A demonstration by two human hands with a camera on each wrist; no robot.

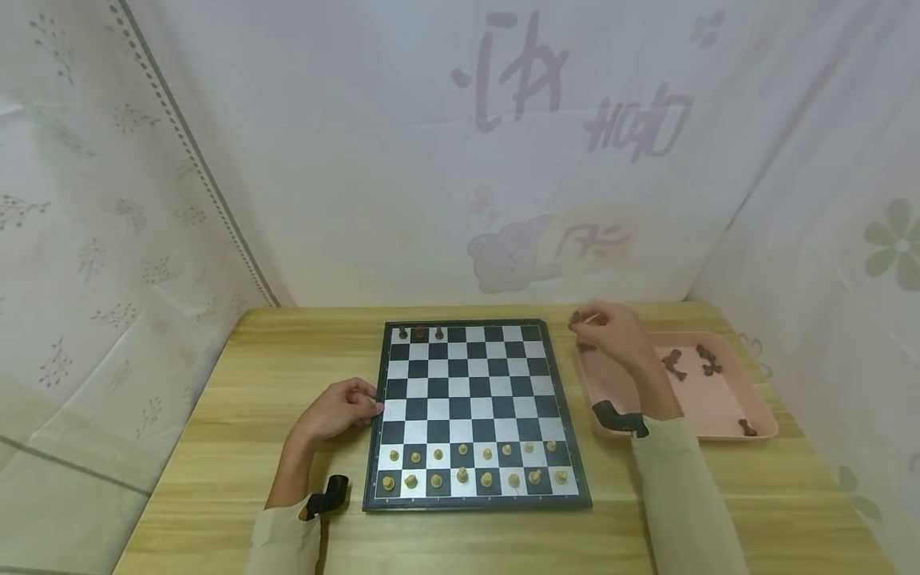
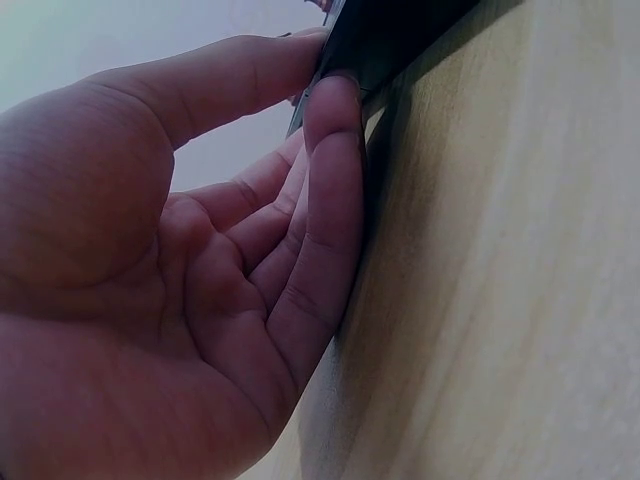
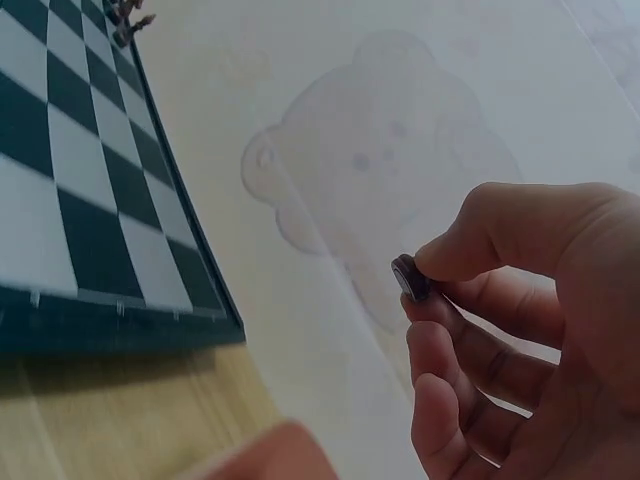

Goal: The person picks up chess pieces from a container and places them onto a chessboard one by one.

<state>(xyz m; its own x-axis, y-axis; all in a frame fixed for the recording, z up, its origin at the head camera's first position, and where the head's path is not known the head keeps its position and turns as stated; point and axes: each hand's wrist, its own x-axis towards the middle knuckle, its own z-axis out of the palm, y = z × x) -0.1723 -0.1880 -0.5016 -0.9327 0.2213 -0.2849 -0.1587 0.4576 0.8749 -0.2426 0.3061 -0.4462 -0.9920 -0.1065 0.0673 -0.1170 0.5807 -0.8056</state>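
Observation:
A black-and-white chessboard [image 1: 470, 388] lies on the table. My left hand [image 1: 343, 410] is at its left edge; in the left wrist view the thumb and index finger pinch the board's dark rim [image 2: 385, 45]. My right hand [image 1: 616, 334] is raised over the far left corner of the pink tray [image 1: 707, 411]. Between its thumb and fingers it pinches a small dark brown chess piece [image 3: 408, 278], round base outward, most of it hidden. Three dark pieces, among them one [image 1: 439, 333], stand at the left of the board's far row. Cream pieces, such as this one [image 1: 462, 475], fill the two near rows.
Several dark chess pieces [image 1: 674, 363] lie loose in the tray, right of the board, with one piece [image 1: 747, 428] by its near right corner. Behind the wooden table [image 1: 302, 351] hangs a printed pale cloth [image 1: 402, 200], with more cloth at both sides.

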